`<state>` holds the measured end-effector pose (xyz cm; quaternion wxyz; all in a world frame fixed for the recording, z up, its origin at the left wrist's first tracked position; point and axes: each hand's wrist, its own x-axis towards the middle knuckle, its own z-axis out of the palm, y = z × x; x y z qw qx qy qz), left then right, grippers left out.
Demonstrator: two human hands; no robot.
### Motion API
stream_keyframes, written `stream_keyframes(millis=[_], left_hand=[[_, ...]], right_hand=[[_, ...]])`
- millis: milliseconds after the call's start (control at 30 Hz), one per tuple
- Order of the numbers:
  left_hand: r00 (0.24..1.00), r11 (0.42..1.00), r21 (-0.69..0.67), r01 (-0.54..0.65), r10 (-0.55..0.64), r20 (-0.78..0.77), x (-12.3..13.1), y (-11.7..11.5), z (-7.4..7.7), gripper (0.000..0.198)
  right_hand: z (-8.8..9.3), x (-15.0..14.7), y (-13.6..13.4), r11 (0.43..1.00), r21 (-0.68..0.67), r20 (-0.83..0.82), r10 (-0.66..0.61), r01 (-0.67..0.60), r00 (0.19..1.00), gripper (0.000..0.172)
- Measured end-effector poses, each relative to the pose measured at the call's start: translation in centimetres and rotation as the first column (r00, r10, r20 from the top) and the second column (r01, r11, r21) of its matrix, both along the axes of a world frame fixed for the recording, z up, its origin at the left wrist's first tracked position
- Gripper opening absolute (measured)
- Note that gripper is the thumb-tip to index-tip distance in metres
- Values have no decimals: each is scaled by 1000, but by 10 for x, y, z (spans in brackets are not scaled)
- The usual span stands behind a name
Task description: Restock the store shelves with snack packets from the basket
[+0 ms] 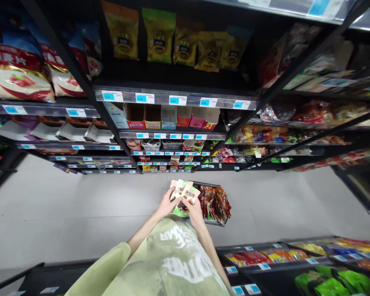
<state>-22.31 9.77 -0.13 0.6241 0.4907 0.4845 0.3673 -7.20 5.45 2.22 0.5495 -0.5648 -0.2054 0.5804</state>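
Observation:
My left hand [166, 204] and my right hand [193, 209] are held together in front of my chest, both closed around a fanned bunch of small beige snack packets [184, 190]. A green packet [180, 211] shows under them between the hands. Just beyond the hands stands a basket [210, 185] holding several red and orange snack packets [215, 202].
Black shop shelves [175, 98] with blue price tags rise ahead, stocked with yellow bags at the top and small boxes lower down. More shelving runs left and right. Another shelf with bright packets [265, 257] lies at the lower right. Grey floor [64, 205] spreads to the left.

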Motion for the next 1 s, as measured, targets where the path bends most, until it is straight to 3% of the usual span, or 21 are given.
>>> stream_keyframes(millis=[167, 367, 500, 667, 800, 933, 1000], left_hand=[[992, 998, -53, -13, 19, 123, 0, 1, 3, 53], [997, 994, 108, -1, 9, -73, -6, -5, 4, 39], [974, 973, 226, -48, 95, -204, -6, -8, 17, 53], [968, 983, 155, -98, 130, -216, 0, -11, 30, 53], [980, 986, 87, -145, 155, -123, 3, -7, 31, 50], [951, 963, -4, -268, 266, 158, -4, 9, 40, 84], [923, 969, -76, -235, 246, 297, -9, 17, 49, 92]], right_hand=[[-3, -5, 0, 999, 12, -21, -34, 34, 999, 64], [-6, 4, -6, 999, 32, -52, 42, -40, 998, 57], [-8, 1, -13, 1000, -21, -40, 22, -23, 999, 49], [-10, 1, -20, 996, -57, -133, -81, 74, 988, 51], [-18, 13, -24, 983, -61, -129, -180, 173, 975, 58], [-26, 39, -31, 961, -60, -43, -271, 268, 962, 61], [-26, 51, -35, 946, -67, 21, -315, 316, 949, 59]])
